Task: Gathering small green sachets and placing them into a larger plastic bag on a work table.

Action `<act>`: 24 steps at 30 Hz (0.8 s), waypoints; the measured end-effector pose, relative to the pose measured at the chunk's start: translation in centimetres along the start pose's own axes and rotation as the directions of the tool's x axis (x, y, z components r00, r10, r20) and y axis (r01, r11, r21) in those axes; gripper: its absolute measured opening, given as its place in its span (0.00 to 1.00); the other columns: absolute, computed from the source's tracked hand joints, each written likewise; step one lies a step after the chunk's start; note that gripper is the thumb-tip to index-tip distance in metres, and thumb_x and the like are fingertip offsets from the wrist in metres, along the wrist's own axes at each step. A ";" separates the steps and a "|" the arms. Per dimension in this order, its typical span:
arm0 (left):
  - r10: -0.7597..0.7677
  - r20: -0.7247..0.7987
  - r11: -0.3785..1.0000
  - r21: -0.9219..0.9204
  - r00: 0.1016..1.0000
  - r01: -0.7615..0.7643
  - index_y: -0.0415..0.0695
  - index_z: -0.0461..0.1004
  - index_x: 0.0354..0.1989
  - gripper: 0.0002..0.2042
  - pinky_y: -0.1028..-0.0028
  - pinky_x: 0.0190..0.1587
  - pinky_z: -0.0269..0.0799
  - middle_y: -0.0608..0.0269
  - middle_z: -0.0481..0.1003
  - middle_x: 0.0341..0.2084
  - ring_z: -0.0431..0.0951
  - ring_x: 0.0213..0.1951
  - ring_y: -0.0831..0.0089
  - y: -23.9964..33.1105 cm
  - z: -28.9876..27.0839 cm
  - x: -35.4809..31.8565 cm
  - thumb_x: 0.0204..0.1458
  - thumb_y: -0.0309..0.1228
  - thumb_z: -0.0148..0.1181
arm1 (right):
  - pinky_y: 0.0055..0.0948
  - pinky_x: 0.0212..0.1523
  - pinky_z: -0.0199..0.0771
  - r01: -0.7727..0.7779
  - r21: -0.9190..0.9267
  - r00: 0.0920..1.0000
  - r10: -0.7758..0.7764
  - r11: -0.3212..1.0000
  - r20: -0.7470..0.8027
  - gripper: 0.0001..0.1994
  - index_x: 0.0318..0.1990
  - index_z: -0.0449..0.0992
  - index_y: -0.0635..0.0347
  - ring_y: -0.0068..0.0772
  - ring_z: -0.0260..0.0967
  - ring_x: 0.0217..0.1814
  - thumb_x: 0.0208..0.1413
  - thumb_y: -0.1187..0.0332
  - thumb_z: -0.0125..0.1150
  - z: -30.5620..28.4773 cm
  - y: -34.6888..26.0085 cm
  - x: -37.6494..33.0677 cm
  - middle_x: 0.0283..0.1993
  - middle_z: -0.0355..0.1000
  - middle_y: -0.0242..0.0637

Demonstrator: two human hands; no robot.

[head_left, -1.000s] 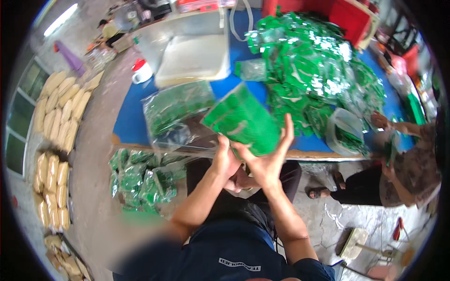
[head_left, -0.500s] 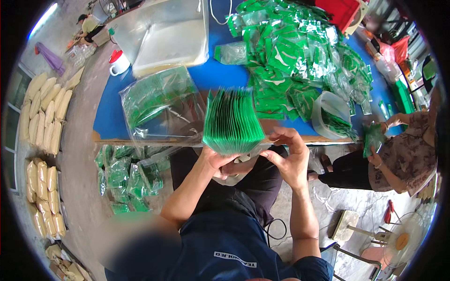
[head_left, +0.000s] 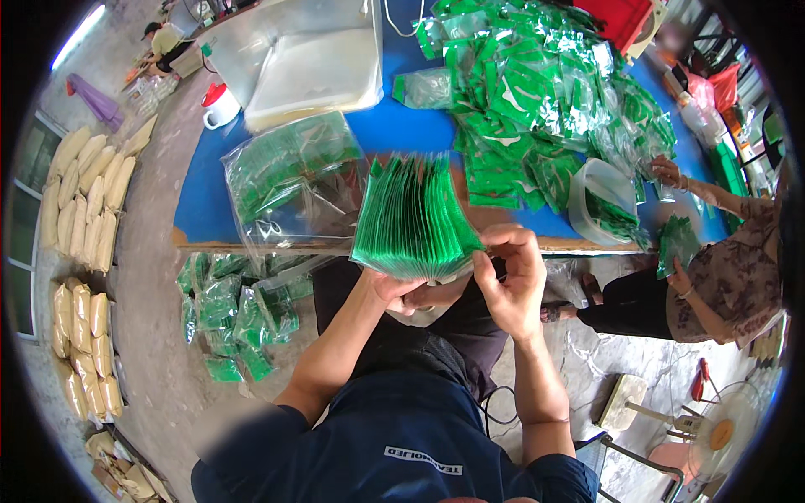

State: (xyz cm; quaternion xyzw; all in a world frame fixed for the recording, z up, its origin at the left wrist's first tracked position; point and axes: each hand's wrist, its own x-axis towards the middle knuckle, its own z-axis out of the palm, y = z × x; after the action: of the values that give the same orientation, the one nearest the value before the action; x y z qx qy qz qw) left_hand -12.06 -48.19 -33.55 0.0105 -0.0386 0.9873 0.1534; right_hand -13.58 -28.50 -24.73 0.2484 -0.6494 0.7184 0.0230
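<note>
Gripping a fanned stack of green sachets (head_left: 415, 220) from below with the left hand (head_left: 401, 289), fingers curled under its lower edge; pinching the stack's right corner with the right hand (head_left: 511, 281), thumb and fingertips closed on the outermost packets. Held in the air just in front of the table's near edge (head_left: 251, 246), over the lap. Compared with a second ago, no longer a tight block raised and tilted over the table: now lowered toward the body, turned edge-up and spread like a deck of cards, which looks like counting or evening up the bundle. Just left of the stack, lying on the blue tabletop, a clear bag (head_left: 289, 180) partly filled with green packets. Beyond, a loose heap of green sachets (head_left: 545, 92) and a clear plastic tub (head_left: 599, 201). At far right, another person's hands (head_left: 671, 172) sorting packets.
</note>
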 end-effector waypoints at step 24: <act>0.112 0.047 0.539 0.837 0.993 -0.100 0.45 0.67 0.64 0.23 0.48 0.65 0.65 0.54 0.68 0.63 0.69 0.63 0.56 0.0 0.9 -1.8 0.67 0.45 0.46 | 0.38 0.49 0.78 0.332 -0.427 0.943 -0.286 0.841 0.170 0.14 0.37 0.78 0.61 0.46 0.74 0.55 0.41 0.77 0.76 0.0 -0.9 0.3 0.55 0.72 0.47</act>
State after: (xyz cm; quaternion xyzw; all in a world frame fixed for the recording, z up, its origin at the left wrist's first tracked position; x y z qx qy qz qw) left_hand -10.33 -48.76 -32.75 0.0740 0.4369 0.8937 0.0702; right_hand -13.58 -28.42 -23.80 0.3734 -0.7493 0.5221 0.1628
